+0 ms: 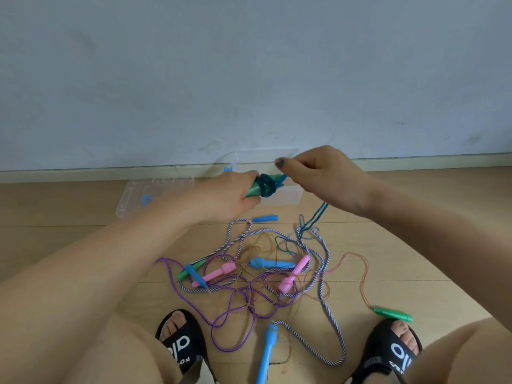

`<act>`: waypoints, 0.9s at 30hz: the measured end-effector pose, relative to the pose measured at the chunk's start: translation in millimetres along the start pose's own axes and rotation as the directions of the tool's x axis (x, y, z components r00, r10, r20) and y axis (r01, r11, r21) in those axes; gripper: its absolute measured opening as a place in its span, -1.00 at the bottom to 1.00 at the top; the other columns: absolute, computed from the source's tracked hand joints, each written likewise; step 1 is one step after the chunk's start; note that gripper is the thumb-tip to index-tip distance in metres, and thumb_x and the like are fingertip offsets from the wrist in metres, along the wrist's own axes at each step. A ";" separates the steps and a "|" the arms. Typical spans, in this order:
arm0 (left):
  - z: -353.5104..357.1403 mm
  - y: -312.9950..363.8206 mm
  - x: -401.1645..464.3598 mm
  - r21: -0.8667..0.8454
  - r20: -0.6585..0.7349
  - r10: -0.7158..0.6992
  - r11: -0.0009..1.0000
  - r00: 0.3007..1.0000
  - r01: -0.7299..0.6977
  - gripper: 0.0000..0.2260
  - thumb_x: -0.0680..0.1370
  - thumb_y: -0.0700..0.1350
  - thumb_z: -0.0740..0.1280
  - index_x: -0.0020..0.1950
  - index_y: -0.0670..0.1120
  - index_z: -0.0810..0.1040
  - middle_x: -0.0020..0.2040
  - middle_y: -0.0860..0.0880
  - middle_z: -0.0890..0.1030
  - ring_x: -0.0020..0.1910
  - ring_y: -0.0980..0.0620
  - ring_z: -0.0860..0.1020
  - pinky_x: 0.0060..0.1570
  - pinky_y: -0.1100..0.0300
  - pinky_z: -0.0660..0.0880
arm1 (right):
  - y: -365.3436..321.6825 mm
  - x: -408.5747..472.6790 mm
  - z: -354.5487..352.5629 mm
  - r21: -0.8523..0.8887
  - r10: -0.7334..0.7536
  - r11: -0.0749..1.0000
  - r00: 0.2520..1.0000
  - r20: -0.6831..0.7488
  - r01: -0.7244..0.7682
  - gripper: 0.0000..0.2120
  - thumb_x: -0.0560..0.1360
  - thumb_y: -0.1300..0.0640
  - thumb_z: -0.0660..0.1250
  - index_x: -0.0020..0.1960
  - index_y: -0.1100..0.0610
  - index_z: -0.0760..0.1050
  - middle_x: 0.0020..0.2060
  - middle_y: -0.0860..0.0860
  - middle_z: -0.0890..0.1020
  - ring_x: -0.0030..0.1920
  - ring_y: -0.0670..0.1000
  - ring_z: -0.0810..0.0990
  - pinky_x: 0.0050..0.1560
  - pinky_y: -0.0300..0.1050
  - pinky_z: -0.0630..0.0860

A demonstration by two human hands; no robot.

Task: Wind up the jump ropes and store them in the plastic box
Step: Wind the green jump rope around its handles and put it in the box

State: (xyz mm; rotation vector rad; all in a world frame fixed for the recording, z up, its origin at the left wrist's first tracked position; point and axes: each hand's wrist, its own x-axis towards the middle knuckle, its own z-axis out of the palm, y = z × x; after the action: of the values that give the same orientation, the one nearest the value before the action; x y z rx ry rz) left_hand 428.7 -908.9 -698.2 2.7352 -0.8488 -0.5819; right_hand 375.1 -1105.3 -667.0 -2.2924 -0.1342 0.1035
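Pale grey-blue wall with faint scuffs, light skirting board, light wood-plank floor, soft even light

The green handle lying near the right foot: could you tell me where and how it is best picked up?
Pinch the green handle across its thick middle, coming from above. It lies flat on the floor, apart from the tangle, with only its thin orange cord trailing from the tapered left end, so nothing blocks either long side.

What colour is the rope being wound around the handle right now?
Dark teal rope, wrapped on a green handle; the head view shows it.
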 end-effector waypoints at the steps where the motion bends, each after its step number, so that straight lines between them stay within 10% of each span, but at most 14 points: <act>1: 1.6 4.0 -0.3 0.040 0.006 0.015 0.999 1.000 -0.016 -0.85 0.62 0.03 0.22 0.04 -0.02 0.31 -0.18 -0.04 0.50 -0.19 -0.08 0.52 -0.17 0.00 0.51 | -0.8 0.5 -0.3 -0.003 -0.021 1.000 1.000 0.007 0.021 -0.50 0.60 -0.13 0.23 -0.34 0.13 0.13 -0.40 0.07 0.17 -0.39 -0.02 0.11 -0.38 -0.11 0.04; 9: 7.1 33.5 -3.0 0.122 0.122 0.137 0.981 0.983 -0.152 -0.82 0.63 -0.03 0.21 -0.12 0.03 0.26 -0.30 0.09 0.33 -0.25 -0.05 0.41 -0.23 0.16 0.31 | -3.2 8.5 8.6 -0.132 -0.141 0.980 0.988 0.067 0.149 -0.48 0.59 -0.12 0.22 -0.38 0.08 0.08 -0.48 -0.03 0.13 -0.41 -0.03 0.11 -0.38 -0.09 0.09; 18: -0.6 42.8 -19.1 -0.093 -0.044 0.239 0.966 0.970 -0.242 -0.83 0.57 0.03 0.34 -0.10 -0.03 0.45 -0.36 0.09 0.36 -0.40 0.25 0.41 -0.42 0.33 0.24 | 23.8 22.3 19.2 0.102 0.095 0.988 0.978 0.187 -0.116 -0.46 0.59 -0.15 0.26 -0.34 0.26 0.29 -0.40 0.09 0.28 -0.37 0.02 0.26 -0.30 -0.13 0.21; 23: -5.2 23.8 -18.0 -0.403 -0.128 0.130 0.899 0.983 -0.172 -0.93 0.56 -0.04 0.39 -0.10 0.09 0.53 -0.43 0.18 0.47 -0.46 0.25 0.40 -0.39 0.37 0.28 | 39.5 16.2 36.8 0.128 0.177 0.972 0.971 0.163 -0.199 -0.67 0.56 0.22 0.22 -0.37 0.08 0.30 -0.52 -0.10 0.39 -0.46 -0.08 0.29 -0.37 -0.22 0.28; 27: -6.7 1.4 -8.7 -0.564 -0.160 -0.057 0.825 0.985 -0.044 -0.88 0.58 -0.04 0.37 0.04 -0.06 0.55 -0.34 0.07 0.52 -0.48 0.23 0.45 -0.46 0.35 0.38 | 39.0 9.1 32.9 0.018 0.211 0.977 0.975 0.072 -0.212 -0.49 0.66 -0.11 0.07 -0.40 0.09 0.28 -0.65 -0.15 0.36 -0.60 -0.14 0.27 -0.50 -0.32 0.21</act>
State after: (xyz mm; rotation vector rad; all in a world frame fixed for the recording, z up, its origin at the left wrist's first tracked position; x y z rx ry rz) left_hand 424.3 -904.4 -689.1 2.1991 -0.5141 -0.4924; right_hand 382.6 -1105.5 -718.2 -2.2727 0.0759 0.2942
